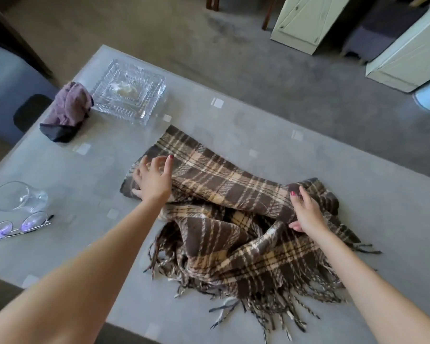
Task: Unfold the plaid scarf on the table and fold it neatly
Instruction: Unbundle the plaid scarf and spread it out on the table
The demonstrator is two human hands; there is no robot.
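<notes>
At the counter's (pixel 258 115) left edge lie a pair of eyeglasses (pixel 18 225) with a tipped-over glass (pixel 20 197) just behind them. Farther back sit a bunched purple cloth (pixel 68 105) on a black item and, beside it, a square cut-glass dish (pixel 128 91). The left hand (pixel 153 180) rests on the left end of the plaid scarf (pixel 224 187), its grip released, fingers spread and curled over the fabric. The scarf lies rumpled across the counter's middle, one band stretched between both hands, fringed ends heaped near the front edge. The right hand (pixel 307 212) presses the scarf's right part; whether its grip pinches cloth cannot be told.
</notes>
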